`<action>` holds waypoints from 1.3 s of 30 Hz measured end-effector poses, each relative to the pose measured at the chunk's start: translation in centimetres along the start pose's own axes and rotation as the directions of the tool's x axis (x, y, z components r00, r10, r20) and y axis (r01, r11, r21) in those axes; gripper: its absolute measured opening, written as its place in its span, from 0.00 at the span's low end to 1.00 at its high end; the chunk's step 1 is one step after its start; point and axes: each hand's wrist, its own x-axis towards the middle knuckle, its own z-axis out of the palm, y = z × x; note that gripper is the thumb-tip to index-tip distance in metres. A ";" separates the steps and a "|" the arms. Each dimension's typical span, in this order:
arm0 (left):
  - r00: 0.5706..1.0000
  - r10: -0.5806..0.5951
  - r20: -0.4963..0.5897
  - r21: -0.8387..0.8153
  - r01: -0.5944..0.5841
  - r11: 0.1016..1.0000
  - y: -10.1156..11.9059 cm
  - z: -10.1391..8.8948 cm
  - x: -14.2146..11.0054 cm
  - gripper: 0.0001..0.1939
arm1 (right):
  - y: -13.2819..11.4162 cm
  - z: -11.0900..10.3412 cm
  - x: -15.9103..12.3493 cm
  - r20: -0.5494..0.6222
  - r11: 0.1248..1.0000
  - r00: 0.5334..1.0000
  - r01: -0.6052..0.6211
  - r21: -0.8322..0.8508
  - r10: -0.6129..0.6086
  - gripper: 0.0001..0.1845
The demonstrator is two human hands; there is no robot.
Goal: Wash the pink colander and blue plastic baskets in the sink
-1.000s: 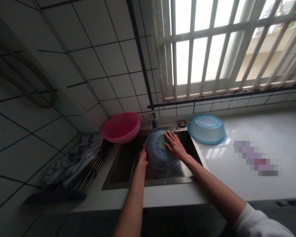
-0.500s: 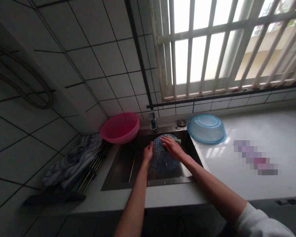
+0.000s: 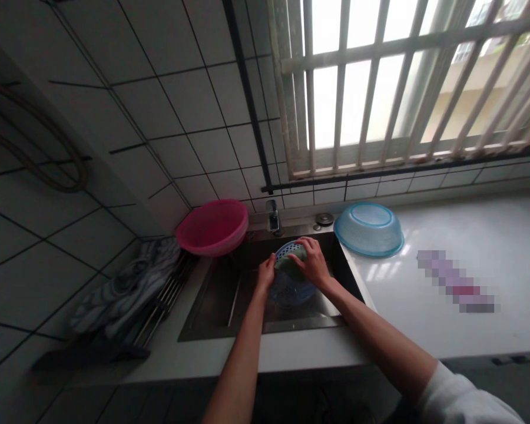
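Observation:
Over the steel sink (image 3: 229, 306) I hold a blue perforated plastic basket (image 3: 291, 288). My left hand (image 3: 265, 275) grips its left rim, fingers closed on it. My right hand (image 3: 311, 261) is curled round a green sponge (image 3: 291, 263) and presses it against the basket's upper part. The basket faces up towards me, tilted, just below the tap (image 3: 273, 217).
A pink basket (image 3: 212, 227) sits on the sink's back left corner. A light blue basin (image 3: 368, 228) lies upside down on the white counter (image 3: 468, 235) to the right. A patterned cloth (image 3: 119, 291) lies on a rack at the left. Tiled walls and a barred window stand behind.
The blue basket has turned from bottom-up to showing its inside. My left hand moved up along its rim, and my right hand closed round the sponge near the top.

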 end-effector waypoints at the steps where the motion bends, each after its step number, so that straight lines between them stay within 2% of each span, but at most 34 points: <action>1: 1.000 -0.005 -0.028 -0.001 0.005 1.000 0.0 -0.1 0.1 0.43 | 0.0 -0.1 0.0 0.014 1.000 1.000 -0.002 -0.017 0.002 0.18; 3: 0.998 -0.006 -0.069 0.001 0.006 1.000 0.0 -0.3 0.2 0.42 | -0.1 0.1 -0.3 0.109 0.999 0.994 0.029 -0.041 -0.024 0.12; 5: 0.995 -0.003 -0.099 0.022 0.005 1.000 -0.1 -0.5 0.2 0.42 | -0.3 0.6 -0.8 0.216 0.995 0.974 0.087 -0.051 -0.074 0.11; 9: 0.993 -0.001 -0.115 0.082 0.010 0.997 -0.1 -0.7 0.1 0.40 | 0.2 1.9 -1.5 0.256 0.991 0.963 0.104 -0.083 -0.080 0.24; 13: 0.996 0.013 -0.091 0.125 -0.002 0.992 -0.4 -0.6 0.1 0.39 | 2.6 1.9 -1.0 0.229 0.990 0.969 -0.067 -0.121 0.094 0.25; 16: 0.999 0.026 -0.031 0.118 -0.022 0.993 -0.5 -0.4 0.1 0.37 | 4.3 1.4 -0.5 0.152 0.965 0.957 -0.228 -0.127 0.246 0.25; 18: 0.999 0.052 -0.004 0.090 -0.051 0.995 -0.4 -0.2 0.2 0.33 | 4.6 1.3 -0.5 0.100 0.960 0.959 -0.255 -0.113 0.267 0.26; 20: 0.991 0.116 -0.061 0.089 -0.110 0.990 -0.2 0.1 0.2 0.25 | 4.2 1.3 -0.5 0.100 0.971 0.969 -0.216 -0.098 0.226 0.24; 22: 0.964 0.202 -0.175 0.130 -0.181 0.975 0.2 0.3 0.0 0.16 | 3.2 1.6 -0.7 0.134 0.985 0.978 -0.149 -0.084 0.159 0.21; 24: 0.934 0.253 -0.251 0.195 -0.207 0.959 0.5 0.3 -0.3 0.14 | 2.0 1.8 -0.9 0.175 0.997 0.982 -0.059 -0.052 0.068 0.20; 25: 0.933 0.252 -0.256 0.235 -0.193 0.953 0.6 0.3 -0.4 0.16 | 1.4 1.9 -1.0 0.208 1.000 0.978 0.003 -0.024 0.002 0.20; 28: 0.970 0.134 -0.205 0.365 -0.052 0.930 0.7 -0.3 -0.6 0.17 | 0.2 2.1 -1.0 0.324 0.980 0.925 0.178 0.086 -0.197 0.22; 30: 0.985 0.039 -0.170 0.384 0.030 0.923 0.5 -0.8 -0.4 0.23 | 0.2 1.9 -1.0 0.363 0.966 0.896 0.218 0.142 -0.256 0.23; 32: 0.989 0.001 -0.149 0.333 0.050 0.941 0.2 -1.1 -0.2 0.30 | 0.8 1.7 -0.8 0.347 0.970 0.910 0.179 0.164 -0.226 0.23; 35: 0.988 -0.008 -0.156 0.230 0.044 0.972 0.0 -1.3 -0.1 0.36 | 2.5 1.2 -0.4 0.249 0.987 0.968 -0.014 0.161 -0.027 0.24; 37: 0.986 -0.017 -0.166 0.179 0.047 0.983 0.1 -1.2 -0.2 0.39 | 3.4 0.9 -0.2 0.206 0.977 0.974 -0.132 0.166 0.097 0.23; 39: 0.985 0.001 -0.171 0.133 0.022 0.991 0.3 -1.0 -0.4 0.40 | 3.7 0.7 0.0 0.195 0.976 0.974 -0.145 0.163 0.113 0.22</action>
